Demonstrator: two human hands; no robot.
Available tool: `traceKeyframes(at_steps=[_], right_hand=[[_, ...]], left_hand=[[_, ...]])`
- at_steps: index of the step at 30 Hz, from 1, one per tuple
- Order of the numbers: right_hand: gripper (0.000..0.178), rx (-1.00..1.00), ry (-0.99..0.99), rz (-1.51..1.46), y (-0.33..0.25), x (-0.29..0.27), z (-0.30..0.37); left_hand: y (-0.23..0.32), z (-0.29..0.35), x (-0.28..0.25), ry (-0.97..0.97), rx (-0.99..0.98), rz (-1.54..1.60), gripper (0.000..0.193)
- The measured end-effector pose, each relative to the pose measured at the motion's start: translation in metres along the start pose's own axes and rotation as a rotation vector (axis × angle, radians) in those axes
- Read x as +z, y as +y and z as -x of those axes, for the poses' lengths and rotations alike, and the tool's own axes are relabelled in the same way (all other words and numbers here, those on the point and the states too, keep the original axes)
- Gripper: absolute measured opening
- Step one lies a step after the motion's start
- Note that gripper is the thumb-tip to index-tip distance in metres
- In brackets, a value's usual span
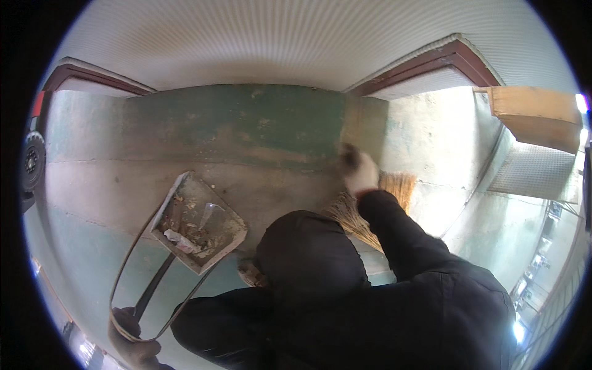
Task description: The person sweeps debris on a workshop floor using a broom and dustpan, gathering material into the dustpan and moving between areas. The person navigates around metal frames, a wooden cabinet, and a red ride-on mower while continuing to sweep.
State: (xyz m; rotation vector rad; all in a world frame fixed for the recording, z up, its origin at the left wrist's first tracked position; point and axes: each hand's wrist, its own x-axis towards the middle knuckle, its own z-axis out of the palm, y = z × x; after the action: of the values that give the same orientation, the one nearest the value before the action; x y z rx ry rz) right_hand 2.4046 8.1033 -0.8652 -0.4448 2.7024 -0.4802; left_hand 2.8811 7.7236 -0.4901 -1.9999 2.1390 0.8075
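A square metal dustpan [217,242] tilts at the left, holding dirt, crumpled white scraps [180,240] and a clear plastic piece [211,213]. My left hand [132,346], dark in the shadow at the lower left, is closed around its handle, where a thin bent hoop also meets the bar. Out ahead and to the right, my right hand [362,175] in a pale glove is smeared by motion. It is closed on a straw broom [350,216], whose bristles fan out on both sides of my dark sleeve. A blurred dark end sticks out above this fist.
A worn green and grey floor [277,160] spreads in front, meeting a pale ribbed surface [259,49] with red-brown framed recesses [444,58]. A wooden box [536,114] and a metal mesh panel [533,169] stand at the right. At the far left is a black wheel [34,161].
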Motion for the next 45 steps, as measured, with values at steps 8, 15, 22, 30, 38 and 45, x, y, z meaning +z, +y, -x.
traceKeyframes(at_steps=[8, 15, 22, 30, 38, 45], right_hand=[[0.106, 0.855, -0.119, 0.166, 0.189, -0.032, 0.245], [0.097, 1.069, -0.01, 0.4, 0.245, 0.042, 0.267], [0.09, 0.799, -0.122, 0.29, 0.242, -0.001, 0.255], [0.087, 0.675, -0.119, 0.236, 0.234, 0.005, 0.248], [0.084, 0.77, -0.191, 0.289, 0.237, 0.036, 0.241], [0.058, 0.703, -0.127, 0.096, 0.11, -0.123, 0.272]], left_hand=[[-0.017, -0.024, 0.003, 0.058, 0.026, 0.277, 0.079], [0.022, -0.002, -0.012, -0.047, 0.037, 0.278, 0.057], [0.041, -0.012, -0.025, -0.258, 0.103, 0.313, 0.048], [0.06, -0.016, -0.032, -0.363, 0.047, 0.218, 0.043], [0.048, -0.018, -0.022, -0.277, 0.097, 0.241, 0.047], [0.06, -0.02, -0.036, -0.412, -0.008, 0.276, 0.044]])
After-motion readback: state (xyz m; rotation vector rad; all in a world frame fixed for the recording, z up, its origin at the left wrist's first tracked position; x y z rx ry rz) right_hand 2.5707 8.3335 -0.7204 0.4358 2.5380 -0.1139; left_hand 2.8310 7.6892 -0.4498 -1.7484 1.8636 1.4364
